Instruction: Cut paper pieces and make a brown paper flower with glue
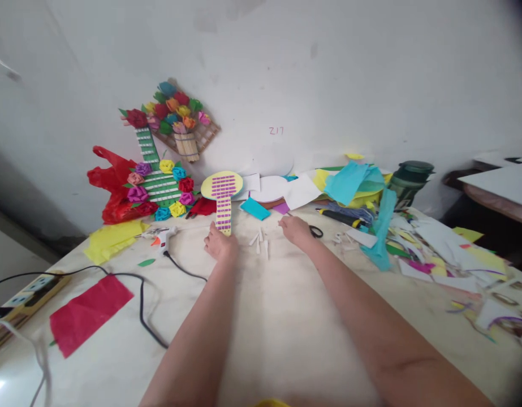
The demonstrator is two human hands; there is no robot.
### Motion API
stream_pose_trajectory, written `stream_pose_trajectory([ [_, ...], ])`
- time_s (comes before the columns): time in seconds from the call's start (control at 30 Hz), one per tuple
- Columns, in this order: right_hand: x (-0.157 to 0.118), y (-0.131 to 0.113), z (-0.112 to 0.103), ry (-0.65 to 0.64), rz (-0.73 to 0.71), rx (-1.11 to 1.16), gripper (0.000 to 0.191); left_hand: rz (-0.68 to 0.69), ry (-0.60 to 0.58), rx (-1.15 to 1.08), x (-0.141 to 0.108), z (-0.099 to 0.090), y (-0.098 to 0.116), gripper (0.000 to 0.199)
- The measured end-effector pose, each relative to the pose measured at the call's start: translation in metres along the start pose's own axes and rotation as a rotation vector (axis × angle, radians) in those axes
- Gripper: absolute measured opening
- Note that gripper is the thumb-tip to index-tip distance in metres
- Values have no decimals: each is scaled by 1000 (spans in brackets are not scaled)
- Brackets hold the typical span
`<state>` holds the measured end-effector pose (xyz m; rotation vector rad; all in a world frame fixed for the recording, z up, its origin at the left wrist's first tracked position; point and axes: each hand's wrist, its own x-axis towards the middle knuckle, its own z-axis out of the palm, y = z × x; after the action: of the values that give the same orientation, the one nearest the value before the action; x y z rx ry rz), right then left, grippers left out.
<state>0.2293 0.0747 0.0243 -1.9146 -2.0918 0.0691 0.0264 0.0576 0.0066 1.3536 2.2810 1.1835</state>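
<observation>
My left hand [219, 242] is closed on the lower end of a yellow paddle-shaped piece [224, 195] with purple woven strips, which stands upright with its round part on top. To the right, my right hand [293, 229] is closed near the scissors [315, 231], of which a black handle loop shows; what its fingers pinch, if anything, is too small to tell. Between the hands lie several small white rolled pieces [259, 242]. Behind them is a folded blue paper [255, 208], and a purple paper [281, 208] lies just beyond my right hand.
Left: glue gun [165, 239] with black cable, red paper [91, 314], power strip [23, 299], yellow paper [114, 240] and flower-decorated green piece [161, 186]. Right: yellow-black cutter [339, 217], blue crepe paper [356, 183], dark green jar [409, 183] and paper scraps [447, 249].
</observation>
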Motion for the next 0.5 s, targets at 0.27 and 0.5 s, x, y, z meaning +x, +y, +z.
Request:
stream_pose_trajectory([
  [0.27, -1, -1, -4, 4, 60, -64, 35, 316, 201, 9, -6, 10, 8, 56],
  [0.5, -4, -2, -18, 297, -14, -72, 40, 235, -452, -740, -41, 34, 45, 34],
])
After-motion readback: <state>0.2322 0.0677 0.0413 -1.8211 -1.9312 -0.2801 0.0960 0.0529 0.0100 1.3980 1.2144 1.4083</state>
